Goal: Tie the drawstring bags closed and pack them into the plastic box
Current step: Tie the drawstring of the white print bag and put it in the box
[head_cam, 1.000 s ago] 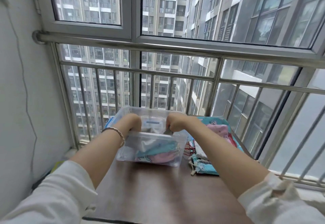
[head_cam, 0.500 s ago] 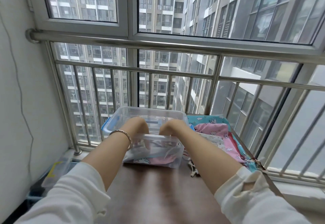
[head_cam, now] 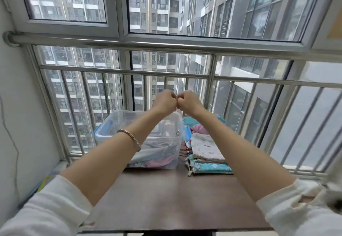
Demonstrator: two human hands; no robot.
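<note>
1. A clear plastic box (head_cam: 118,122) with blue clips sat at the far left of a dark wooden table (head_cam: 166,198), against a steel window railing (head_cam: 129,73).
2. Packed bags (head_cam: 157,159) in grey, teal and pink lay inside the box.
3. The left hand (head_cam: 165,101), with a bracelet (head_cam: 131,137) on its forearm, was in the air above the box, clenched in a fist.
4. The right hand (head_cam: 187,101) was level with it, also clenched in a fist, with its knuckles touching the left hand's.
5. A stack of bags (head_cam: 207,150), lying flat with a pale one on top and teal at the bottom, rested on the table just right of the box.
</note>
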